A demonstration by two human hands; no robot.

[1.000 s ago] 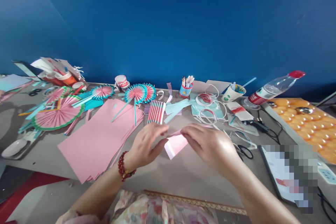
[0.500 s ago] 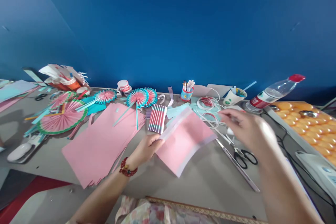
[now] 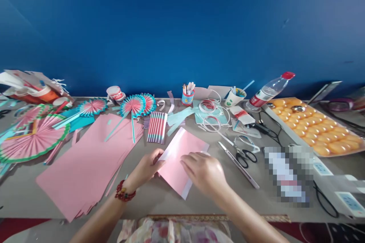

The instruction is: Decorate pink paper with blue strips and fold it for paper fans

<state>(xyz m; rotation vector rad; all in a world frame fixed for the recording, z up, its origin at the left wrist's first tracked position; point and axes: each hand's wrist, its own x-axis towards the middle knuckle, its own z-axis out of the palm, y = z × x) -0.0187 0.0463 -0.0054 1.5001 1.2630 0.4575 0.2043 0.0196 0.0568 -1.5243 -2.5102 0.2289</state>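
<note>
A pink paper sheet (image 3: pixel 182 152) with white edge strips lies flat on the grey table (image 3: pixel 205 201) in front of me. My left hand (image 3: pixel 146 169), with a red bead bracelet at the wrist, pinches the sheet's left edge. My right hand (image 3: pixel 203 172) rests palm down on the sheet's near right part, fingers spread and pressing it. A stack of pink paper sheets (image 3: pixel 85 163) lies to the left of my left hand.
Black-handled scissors (image 3: pixel 242 155) and a ruler lie just right of the sheet. Folded pink-and-teal paper fans (image 3: pixel 134 106), a striped pleated strip (image 3: pixel 156 127), tape rolls (image 3: pixel 208 105), cups, a plastic bottle (image 3: pixel 268 91) and a tray of orange items (image 3: pixel 313 129) crowd the back and right.
The small folded pink piece was opened out into a full sheet. My right hand swung away to the right, then came back down onto the sheet, which now lies flat.
</note>
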